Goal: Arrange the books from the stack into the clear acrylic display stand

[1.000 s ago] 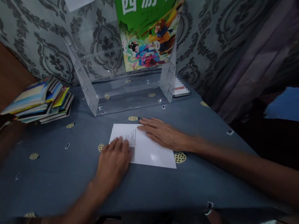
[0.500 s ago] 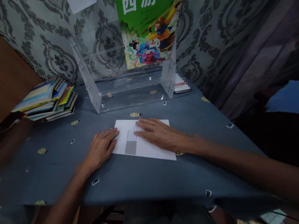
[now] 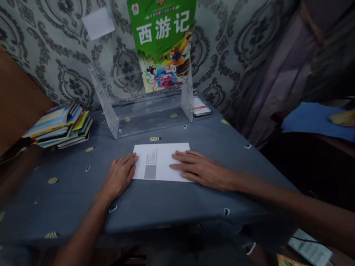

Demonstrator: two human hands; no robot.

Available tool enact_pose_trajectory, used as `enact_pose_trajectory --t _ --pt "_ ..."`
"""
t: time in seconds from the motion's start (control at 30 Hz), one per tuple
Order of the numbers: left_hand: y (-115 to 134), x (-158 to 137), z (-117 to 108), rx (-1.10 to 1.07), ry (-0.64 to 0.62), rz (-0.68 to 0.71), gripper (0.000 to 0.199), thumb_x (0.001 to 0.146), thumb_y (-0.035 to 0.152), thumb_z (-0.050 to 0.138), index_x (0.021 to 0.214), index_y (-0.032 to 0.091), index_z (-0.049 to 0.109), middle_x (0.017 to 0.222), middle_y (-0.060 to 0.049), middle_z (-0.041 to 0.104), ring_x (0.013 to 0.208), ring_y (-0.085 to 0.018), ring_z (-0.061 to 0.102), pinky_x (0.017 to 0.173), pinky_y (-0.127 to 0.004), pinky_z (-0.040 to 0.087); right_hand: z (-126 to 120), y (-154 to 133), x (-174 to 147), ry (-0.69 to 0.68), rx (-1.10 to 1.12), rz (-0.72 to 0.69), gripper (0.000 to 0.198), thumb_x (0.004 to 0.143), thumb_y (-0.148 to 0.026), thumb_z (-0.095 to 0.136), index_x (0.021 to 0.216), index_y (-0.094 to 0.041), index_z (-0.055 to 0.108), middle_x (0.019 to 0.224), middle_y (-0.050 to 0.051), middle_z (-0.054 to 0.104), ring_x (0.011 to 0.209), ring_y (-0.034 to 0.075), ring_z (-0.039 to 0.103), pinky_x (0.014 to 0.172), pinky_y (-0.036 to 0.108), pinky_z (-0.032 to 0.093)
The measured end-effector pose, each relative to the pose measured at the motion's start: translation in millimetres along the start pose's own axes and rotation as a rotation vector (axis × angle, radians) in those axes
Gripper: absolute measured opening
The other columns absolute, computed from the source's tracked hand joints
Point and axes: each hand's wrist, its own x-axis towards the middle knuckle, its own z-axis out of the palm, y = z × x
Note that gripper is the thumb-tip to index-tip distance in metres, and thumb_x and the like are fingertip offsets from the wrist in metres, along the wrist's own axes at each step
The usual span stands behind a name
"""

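Note:
A white sheet of paper [image 3: 165, 162] lies flat on the cloth-covered table, with small print and a grey rectangle on its left half. My left hand [image 3: 120, 174] rests palm down at the sheet's left edge, its fingertips touching the corner area. Over the right end of the paper, my right hand [image 3: 201, 169] lies with fingers stretched out and slightly spread. Neither hand grips anything. Part of the right edge is hidden under the right hand.
Behind the paper stands a clear plastic rack [image 3: 149, 122] with a green picture book [image 3: 165, 36] upright at its back. A stack of books [image 3: 61, 124] sits at the left. The blue-grey tablecloth [image 3: 162, 207] hangs over the front edge.
My right hand has slid right across the paper, uncovering its middle and the print. My left hand stays at the left edge. The head view has tilted up and turned right.

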Motion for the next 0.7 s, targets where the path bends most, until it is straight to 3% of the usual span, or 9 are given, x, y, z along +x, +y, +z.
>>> enact_pose_trajectory --t 0.13,0.27,0.43,0.6,0.7 --pt "3 0 3 0.058 0.024 0.025 0.038 0.1 0.021 0.04 0.132 0.017 0.061 0.141 -0.014 0.062 0.131 -0.027 0.057 0.11 -0.049 0.045 -4 6 -14 0.038 -0.074 0.113 0.045 0.104 -0.041 0.042 0.141 -0.022 0.059 0.155 0.015 0.047 0.148 0.029 0.039 0.12 0.057 0.03" --pt "22 -5 7 0.058 0.077 0.104 0.041 0.097 0.01 0.039 0.128 0.019 0.064 0.135 -0.014 0.065 0.127 -0.027 0.06 0.11 -0.052 0.046 -6 1 -14 0.051 -0.074 0.146 0.045 0.103 -0.043 0.044 0.14 -0.023 0.06 0.155 0.014 0.047 0.147 0.03 0.04 0.119 0.058 0.03" --pt "48 -24 9 -0.063 0.089 0.281 0.035 0.102 0.023 0.043 0.132 0.024 0.063 0.139 -0.01 0.063 0.131 -0.025 0.058 0.109 -0.046 0.049 -7 -2 -13 0.039 -0.076 0.161 0.045 0.102 -0.042 0.045 0.14 -0.023 0.06 0.156 0.015 0.047 0.148 0.03 0.038 0.119 0.058 0.028" --pt "37 -30 -3 -0.007 -0.029 0.255 0.036 0.104 0.034 0.042 0.133 0.025 0.061 0.14 -0.009 0.063 0.134 -0.026 0.056 0.111 -0.046 0.046 -11 -5 -14 0.035 -0.046 0.169 0.052 0.098 -0.053 0.051 0.14 -0.024 0.06 0.156 0.015 0.046 0.148 0.032 0.038 0.118 0.06 0.027" --pt "31 -22 -16 0.048 -0.146 0.287 0.036 0.104 0.03 0.043 0.135 0.024 0.059 0.141 -0.011 0.062 0.133 -0.028 0.057 0.109 -0.047 0.047 -15 -8 -14 0.015 -0.028 0.192 0.053 0.096 -0.055 0.054 0.139 -0.024 0.061 0.155 0.016 0.047 0.146 0.033 0.04 0.118 0.061 0.026"
